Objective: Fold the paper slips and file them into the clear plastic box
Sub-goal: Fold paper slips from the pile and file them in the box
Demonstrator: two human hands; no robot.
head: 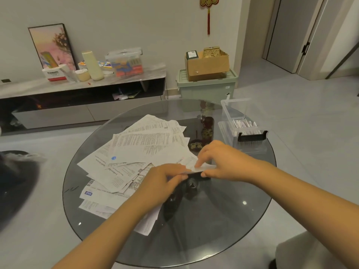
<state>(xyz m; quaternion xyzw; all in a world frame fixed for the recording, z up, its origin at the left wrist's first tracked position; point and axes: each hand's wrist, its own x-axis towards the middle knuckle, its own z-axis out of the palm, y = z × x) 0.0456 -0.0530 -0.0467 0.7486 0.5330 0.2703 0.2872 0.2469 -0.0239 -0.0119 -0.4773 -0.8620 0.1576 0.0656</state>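
Round smoked-glass counter (223, 220) looks slick, so with my left hand (165, 178) and right hand (221, 162) both pinching the small white paper slip (202, 166) mid-fold beside the loose white paper pile (139, 150), I judge it could skew or slide, well short of the clear plastic box (242, 123).

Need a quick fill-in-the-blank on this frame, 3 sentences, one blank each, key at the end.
1. Both hands, left hand and right hand, hold one folded ____ between them.
2. The clear plastic box stands on the round ____ table.
3. The pile of unfolded papers lies to the ____ of the clear plastic box.

Missing words: paper slip; glass; left
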